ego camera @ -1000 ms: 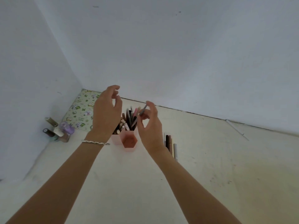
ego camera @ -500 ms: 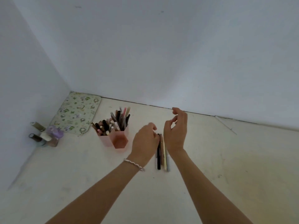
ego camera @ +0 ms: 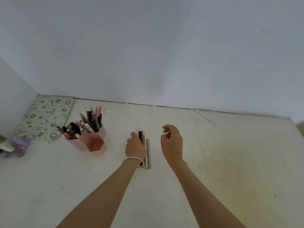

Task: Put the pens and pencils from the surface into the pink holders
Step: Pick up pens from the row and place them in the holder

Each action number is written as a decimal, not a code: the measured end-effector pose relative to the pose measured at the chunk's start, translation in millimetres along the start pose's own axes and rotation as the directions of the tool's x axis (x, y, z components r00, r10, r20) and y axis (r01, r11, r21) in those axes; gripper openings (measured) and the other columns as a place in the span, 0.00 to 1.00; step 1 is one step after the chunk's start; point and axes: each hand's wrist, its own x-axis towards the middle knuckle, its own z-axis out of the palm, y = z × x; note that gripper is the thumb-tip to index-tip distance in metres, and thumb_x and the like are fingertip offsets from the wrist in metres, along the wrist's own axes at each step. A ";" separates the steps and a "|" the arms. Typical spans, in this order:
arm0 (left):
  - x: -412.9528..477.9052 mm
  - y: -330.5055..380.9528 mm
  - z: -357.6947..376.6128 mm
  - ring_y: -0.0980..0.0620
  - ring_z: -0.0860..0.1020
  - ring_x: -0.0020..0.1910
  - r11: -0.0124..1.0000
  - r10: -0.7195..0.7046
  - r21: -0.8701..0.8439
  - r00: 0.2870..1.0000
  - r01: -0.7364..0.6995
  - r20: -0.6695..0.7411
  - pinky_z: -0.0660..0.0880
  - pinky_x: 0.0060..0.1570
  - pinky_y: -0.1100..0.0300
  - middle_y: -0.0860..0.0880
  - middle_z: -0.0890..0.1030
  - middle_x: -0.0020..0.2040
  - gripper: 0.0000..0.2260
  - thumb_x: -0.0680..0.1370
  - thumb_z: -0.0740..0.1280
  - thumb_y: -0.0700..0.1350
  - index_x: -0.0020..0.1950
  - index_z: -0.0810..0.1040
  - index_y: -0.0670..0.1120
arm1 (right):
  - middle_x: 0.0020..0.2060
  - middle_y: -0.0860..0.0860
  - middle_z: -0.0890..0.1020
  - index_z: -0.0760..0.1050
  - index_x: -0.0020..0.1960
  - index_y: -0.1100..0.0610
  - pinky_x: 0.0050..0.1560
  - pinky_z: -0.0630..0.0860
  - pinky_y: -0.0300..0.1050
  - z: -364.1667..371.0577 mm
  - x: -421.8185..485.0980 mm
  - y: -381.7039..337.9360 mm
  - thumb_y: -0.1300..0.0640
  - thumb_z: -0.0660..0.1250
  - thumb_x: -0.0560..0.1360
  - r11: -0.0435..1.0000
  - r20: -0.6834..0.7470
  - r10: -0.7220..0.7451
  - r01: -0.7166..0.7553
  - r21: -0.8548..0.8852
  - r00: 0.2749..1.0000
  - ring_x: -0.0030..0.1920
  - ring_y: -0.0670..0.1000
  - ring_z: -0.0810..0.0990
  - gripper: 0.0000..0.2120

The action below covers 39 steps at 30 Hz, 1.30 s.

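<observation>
Most pens [ego camera: 89, 122] sit in pink holders [ego camera: 96, 143]; loose row [ego camera: 148, 153] lies at left hand [ego camera: 135, 146], grip unclear; right hand [ego camera: 172, 143] hangs slack, empty.

The holders [ego camera: 96, 143] are coloured pink; the mat [ego camera: 44, 117] is patterned pale green. A grey pen [ego camera: 148, 152], a cream pen [ego camera: 145, 162] and a black pen [ego camera: 140, 135] are seen.

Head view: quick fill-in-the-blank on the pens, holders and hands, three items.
1. The loose pens lie to the ____ of the pink holders.
2. The hand over the loose pens, wearing a bracelet, is the ____ one.
3. The right hand holds ____.
Missing words: right; left; nothing.
</observation>
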 end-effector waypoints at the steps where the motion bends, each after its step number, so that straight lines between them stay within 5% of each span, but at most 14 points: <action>1: 0.2 0.3 -0.5 0.38 0.77 0.57 1.000 -0.001 -0.006 1.000 0.001 -0.006 0.75 0.54 0.47 0.38 0.76 0.59 0.14 0.80 0.62 0.42 0.64 0.67 0.39 | 0.45 0.44 0.78 0.76 0.55 0.53 0.43 0.72 0.34 2.3 -1.7 2.4 0.68 0.61 0.73 0.999 0.052 0.037 -0.037 -0.005 0.998 0.42 0.42 0.77 0.15; 8: -2.5 3.8 -18.1 0.38 0.79 0.53 0.996 0.033 -0.077 0.996 -0.039 -0.082 0.77 0.51 0.48 0.40 0.79 0.56 0.16 0.81 0.61 0.45 0.66 0.65 0.40 | 0.44 0.44 0.78 0.76 0.57 0.53 0.39 0.71 0.31 4.9 -9.4 13.1 0.67 0.61 0.75 0.992 0.153 0.119 -0.112 -0.051 0.981 0.39 0.42 0.77 0.15; 11: -1.2 12.9 -48.2 0.41 0.81 0.46 0.965 0.155 -0.181 0.969 -0.191 -0.193 0.79 0.47 0.46 0.41 0.80 0.50 0.27 0.79 0.63 0.41 0.76 0.58 0.47 | 0.41 0.43 0.78 0.76 0.58 0.54 0.38 0.71 0.33 5.8 -6.1 10.1 0.65 0.62 0.77 0.990 0.159 0.126 -0.113 -0.087 0.979 0.37 0.42 0.77 0.12; 14: -2.2 24.2 -84.9 0.48 0.79 0.36 0.900 0.261 -0.267 0.916 -0.345 -0.306 0.78 0.37 0.54 0.46 0.79 0.41 0.35 0.77 0.64 0.38 0.79 0.53 0.54 | 0.43 0.47 0.79 0.72 0.63 0.53 0.41 0.74 0.37 16.7 -8.5 1.1 0.60 0.63 0.78 0.970 0.317 0.180 -0.114 -0.216 0.931 0.40 0.46 0.78 0.15; 17: -3.2 28.3 -110.2 0.52 0.77 0.34 0.848 0.281 -0.339 0.887 -0.408 -0.365 0.73 0.32 0.62 0.48 0.78 0.40 0.30 0.76 0.63 0.39 0.76 0.60 0.57 | 0.52 0.53 0.78 0.67 0.67 0.53 0.44 0.72 0.43 32.9 -15.5 -4.3 0.62 0.60 0.78 0.929 0.442 0.242 -0.075 -0.362 0.864 0.45 0.52 0.77 0.19; 23: -11.9 17.7 -136.4 0.57 0.77 0.35 0.809 0.315 -0.327 0.831 -0.488 -0.459 0.70 0.34 0.73 0.54 0.76 0.37 0.25 0.76 0.64 0.38 0.71 0.65 0.55 | 0.53 0.55 0.74 0.68 0.65 0.56 0.45 0.70 0.45 39.7 -18.2 -8.9 0.64 0.62 0.73 0.917 0.439 0.244 -0.059 -0.394 0.865 0.51 0.58 0.78 0.20; 28: 0.7 -17.1 -192.2 0.57 0.81 0.36 0.808 0.294 -0.253 0.736 -0.533 -0.610 0.78 0.33 0.64 0.53 0.78 0.43 0.23 0.77 0.66 0.39 0.67 0.65 0.58 | 0.44 0.53 0.76 0.68 0.59 0.52 0.36 0.74 0.45 17.6 11.2 -34.4 0.61 0.69 0.70 0.978 0.212 0.196 -0.176 -0.111 0.957 0.37 0.51 0.76 0.20; 33: 14.8 -49.2 -201.4 0.48 0.81 0.42 0.907 0.351 -0.014 0.775 -0.420 -0.525 0.81 0.44 0.49 0.48 0.78 0.49 0.23 0.77 0.66 0.37 0.67 0.64 0.56 | 0.40 0.52 0.79 0.66 0.59 0.49 0.28 0.72 0.32 27.3 19.4 -87.6 0.63 0.68 0.71 0.962 0.138 0.117 -0.147 0.231 0.983 0.30 0.42 0.77 0.21; 39: 23.8 -64.2 -188.9 0.44 0.80 0.45 0.901 0.428 0.152 0.779 -0.406 -0.458 0.78 0.48 0.47 0.45 0.81 0.46 0.17 0.77 0.67 0.36 0.63 0.70 0.47 | 0.42 0.47 0.80 0.65 0.62 0.45 0.40 0.75 0.30 59.7 -11.9 -135.1 0.64 0.66 0.75 0.907 0.015 -0.115 0.099 0.408 0.993 0.41 0.43 0.80 0.22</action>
